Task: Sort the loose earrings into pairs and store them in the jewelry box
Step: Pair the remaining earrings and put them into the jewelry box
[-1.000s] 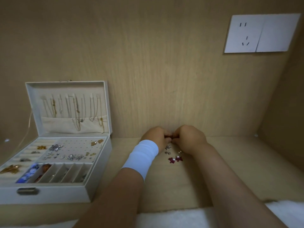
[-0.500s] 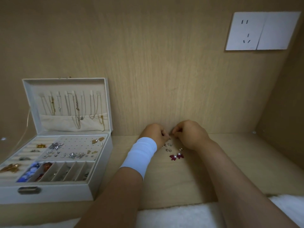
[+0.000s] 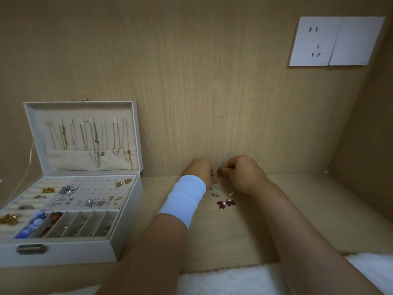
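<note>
Several loose earrings lie on the wooden shelf: two dark red flower earrings with pearls [image 3: 225,203] and small silver studs [image 3: 215,192] just behind them. My left hand [image 3: 201,171], with a white band on its wrist, and my right hand [image 3: 242,174] are close together above the studs, fingers curled. Each seems to pinch something tiny between them; the item is too small to make out. The white jewelry box [image 3: 125,233] stands open at the left, holding earrings on its perforated panel and necklaces in its lid.
A wooden back wall rises just behind my hands, with a side wall at the right. A white wall socket [image 3: 336,41] sits high on the right. White fluffy fabric [image 3: 229,279] runs along the shelf's front edge.
My hands, touching a second ago, have drawn slightly apart and stay over the same spot. The view has shifted a little.
</note>
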`<state>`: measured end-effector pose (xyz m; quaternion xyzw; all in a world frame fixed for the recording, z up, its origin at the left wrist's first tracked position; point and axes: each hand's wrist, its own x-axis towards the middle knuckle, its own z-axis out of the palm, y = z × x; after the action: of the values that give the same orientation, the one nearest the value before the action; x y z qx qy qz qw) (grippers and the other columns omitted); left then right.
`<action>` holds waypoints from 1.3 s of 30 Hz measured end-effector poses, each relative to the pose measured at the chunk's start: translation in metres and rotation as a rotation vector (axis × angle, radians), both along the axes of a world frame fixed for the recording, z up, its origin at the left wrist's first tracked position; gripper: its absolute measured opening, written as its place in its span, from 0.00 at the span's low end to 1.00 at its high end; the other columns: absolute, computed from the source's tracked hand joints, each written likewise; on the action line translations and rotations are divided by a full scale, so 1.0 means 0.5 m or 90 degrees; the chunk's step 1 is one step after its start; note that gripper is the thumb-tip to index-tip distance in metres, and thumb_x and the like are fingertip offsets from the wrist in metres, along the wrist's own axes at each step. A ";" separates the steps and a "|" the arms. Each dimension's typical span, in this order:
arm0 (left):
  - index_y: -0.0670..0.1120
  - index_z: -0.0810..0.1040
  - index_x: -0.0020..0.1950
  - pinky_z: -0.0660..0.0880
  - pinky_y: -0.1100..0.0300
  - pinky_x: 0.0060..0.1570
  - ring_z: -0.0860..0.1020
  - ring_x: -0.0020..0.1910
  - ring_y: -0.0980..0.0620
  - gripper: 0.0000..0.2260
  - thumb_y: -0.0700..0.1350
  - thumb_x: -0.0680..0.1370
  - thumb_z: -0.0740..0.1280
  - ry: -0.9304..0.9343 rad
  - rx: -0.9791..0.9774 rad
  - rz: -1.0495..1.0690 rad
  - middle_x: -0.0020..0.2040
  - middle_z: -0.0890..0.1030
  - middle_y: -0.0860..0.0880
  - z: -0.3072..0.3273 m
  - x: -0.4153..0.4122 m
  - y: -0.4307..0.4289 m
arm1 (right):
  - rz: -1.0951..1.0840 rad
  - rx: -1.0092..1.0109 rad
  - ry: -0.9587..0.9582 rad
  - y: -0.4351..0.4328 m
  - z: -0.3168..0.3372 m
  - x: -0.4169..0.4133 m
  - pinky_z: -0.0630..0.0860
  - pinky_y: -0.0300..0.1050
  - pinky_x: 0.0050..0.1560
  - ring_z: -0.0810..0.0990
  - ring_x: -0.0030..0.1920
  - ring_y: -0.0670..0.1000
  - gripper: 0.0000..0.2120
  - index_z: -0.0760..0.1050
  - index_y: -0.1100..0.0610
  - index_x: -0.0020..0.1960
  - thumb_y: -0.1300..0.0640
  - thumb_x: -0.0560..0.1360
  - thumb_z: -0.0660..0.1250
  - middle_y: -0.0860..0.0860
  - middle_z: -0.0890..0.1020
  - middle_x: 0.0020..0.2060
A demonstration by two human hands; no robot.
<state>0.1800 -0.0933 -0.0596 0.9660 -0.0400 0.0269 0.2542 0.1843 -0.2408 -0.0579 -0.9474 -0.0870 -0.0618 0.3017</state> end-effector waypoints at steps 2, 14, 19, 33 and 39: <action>0.42 0.84 0.45 0.79 0.55 0.53 0.81 0.45 0.47 0.05 0.42 0.76 0.70 0.017 -0.004 0.006 0.47 0.84 0.44 -0.002 0.001 0.006 | 0.002 0.013 -0.005 0.001 -0.001 0.002 0.78 0.49 0.55 0.81 0.50 0.49 0.08 0.85 0.48 0.47 0.54 0.78 0.67 0.47 0.85 0.48; 0.51 0.79 0.45 0.72 0.61 0.39 0.78 0.41 0.52 0.04 0.44 0.77 0.65 -0.111 -0.231 0.080 0.41 0.81 0.52 0.062 -0.091 0.064 | 0.108 0.276 0.002 0.055 0.045 -0.043 0.78 0.45 0.50 0.84 0.45 0.46 0.08 0.86 0.57 0.45 0.57 0.78 0.70 0.47 0.87 0.40; 0.54 0.80 0.38 0.73 0.59 0.41 0.76 0.37 0.53 0.08 0.46 0.77 0.67 -0.131 -0.289 0.048 0.34 0.77 0.54 0.092 -0.166 0.143 | 0.188 0.349 -0.001 0.114 0.101 -0.104 0.67 0.25 0.31 0.74 0.25 0.33 0.08 0.85 0.64 0.43 0.62 0.78 0.70 0.39 0.81 0.27; 0.51 0.85 0.43 0.74 0.69 0.42 0.76 0.34 0.62 0.07 0.39 0.76 0.71 -0.277 -0.413 0.073 0.36 0.84 0.57 0.120 -0.320 0.394 | 0.285 0.457 0.055 0.380 0.149 -0.218 0.68 0.32 0.26 0.72 0.24 0.40 0.08 0.85 0.62 0.45 0.59 0.78 0.70 0.55 0.87 0.39; 0.48 0.86 0.45 0.78 0.60 0.45 0.79 0.38 0.57 0.04 0.40 0.74 0.73 -0.302 -0.463 0.120 0.41 0.86 0.52 0.101 -0.337 0.468 | 0.304 0.435 0.127 0.457 0.158 -0.218 0.66 0.37 0.23 0.68 0.24 0.45 0.06 0.86 0.58 0.47 0.56 0.75 0.73 0.54 0.87 0.39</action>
<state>0.0118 0.1406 -0.0091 0.7803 0.0033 0.2831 0.5577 0.0751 -0.0124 0.0211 -0.7476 -0.2491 0.0764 0.6109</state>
